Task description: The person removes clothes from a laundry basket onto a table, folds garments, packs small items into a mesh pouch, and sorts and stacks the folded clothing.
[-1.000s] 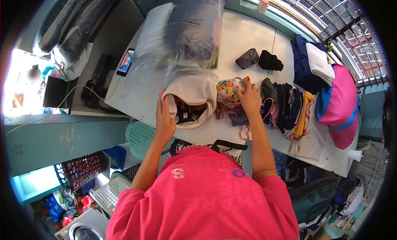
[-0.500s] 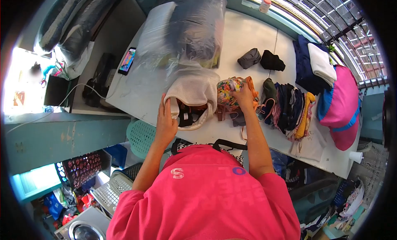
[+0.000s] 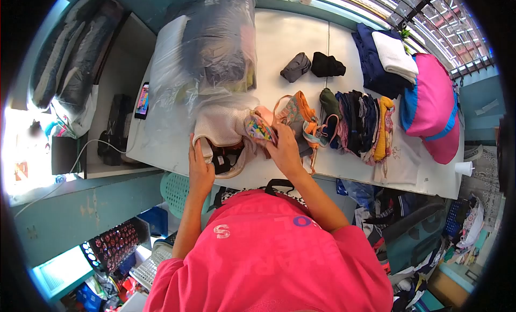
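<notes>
At a white bench [image 3: 293,35] by a barred window [image 3: 438,32], straight left fingers [image 3: 192,148] hold a mesh bag [image 3: 219,121]; bent right fingers [image 3: 277,133] grip floral cloth [image 3: 258,128].

Floral garment [image 3: 258,128] beside open bag [image 3: 219,125]

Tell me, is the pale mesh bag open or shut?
Open: the pale mesh bag gapes toward the person, dark clothing showing inside, the left hand at its rim.

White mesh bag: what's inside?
Black and brownish fabric shows at the opening, with a small white patch. The white mesh bag covers the rest; piece count can't be told.
</notes>
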Motion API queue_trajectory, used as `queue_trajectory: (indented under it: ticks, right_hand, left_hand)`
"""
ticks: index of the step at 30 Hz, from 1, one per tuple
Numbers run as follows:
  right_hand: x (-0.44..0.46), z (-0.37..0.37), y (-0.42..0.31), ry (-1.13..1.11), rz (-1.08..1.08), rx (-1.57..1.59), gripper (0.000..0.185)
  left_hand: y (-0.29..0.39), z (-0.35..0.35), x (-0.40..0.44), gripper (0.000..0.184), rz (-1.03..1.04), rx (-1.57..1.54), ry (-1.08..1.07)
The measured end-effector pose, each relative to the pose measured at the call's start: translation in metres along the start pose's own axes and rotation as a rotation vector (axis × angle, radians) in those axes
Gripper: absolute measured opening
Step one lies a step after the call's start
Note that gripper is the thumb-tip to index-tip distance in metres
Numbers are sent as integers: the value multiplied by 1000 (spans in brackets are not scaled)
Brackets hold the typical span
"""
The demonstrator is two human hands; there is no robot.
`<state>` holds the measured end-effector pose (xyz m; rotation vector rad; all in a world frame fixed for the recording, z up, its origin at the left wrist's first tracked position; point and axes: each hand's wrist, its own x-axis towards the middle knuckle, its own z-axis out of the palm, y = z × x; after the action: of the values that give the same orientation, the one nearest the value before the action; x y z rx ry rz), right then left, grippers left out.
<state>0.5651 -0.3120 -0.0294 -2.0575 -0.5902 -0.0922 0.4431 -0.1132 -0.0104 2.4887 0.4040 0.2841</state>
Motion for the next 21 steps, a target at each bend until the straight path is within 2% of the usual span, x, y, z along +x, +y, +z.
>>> queue_trajectory:
  ticks: [1,3,5,6,8,9,11,12,13,15,17,20,21]
  right_hand:
    - [-3,-8,-7,4,1,0,41]
    - [-9,-29,-10,-21,404,290,38]
    - [-17,-41,10,69,475,424,41]
    - [-21,-44,30,64,474,425,41]
    - [-31,-44,73,97,485,21,47]
    - [-35,-43,86,94,484,22,47]
    - [-38,-42,104,106,335,-474,59]
    - [-32,-44,102,83,503,-204,75]
    - [-31,-44,97,80,501,-201,75]
    - [-27,-43,87,53,672,67,84]
    - [-32,-35,96,52,637,56,85]
    - [-34,-27,106,-35,714,-44,78]
    - [-34,-25,104,-27,692,-80,71]
  left_hand:
    - [0,0,1,68,-15,-10,1]
    - [0,0,1,68,-21,-19,1]
    - [-1,-1,0,68,-33,-27,6]
    - [-1,0,1,67,-21,-17,13]
    - [-1,-1,2,67,-12,-5,19]
    - [-1,-2,2,67,12,34,31]
    - [-1,-4,4,66,30,76,51]
    - [-1,-6,4,66,22,123,62]
    - [-1,-8,5,65,18,169,73]
    - [-5,-11,4,66,24,227,72]
    - [-7,-13,2,66,27,286,68]
    - [-9,-14,1,67,-18,282,52]
    - [-9,-13,0,68,-45,268,51]
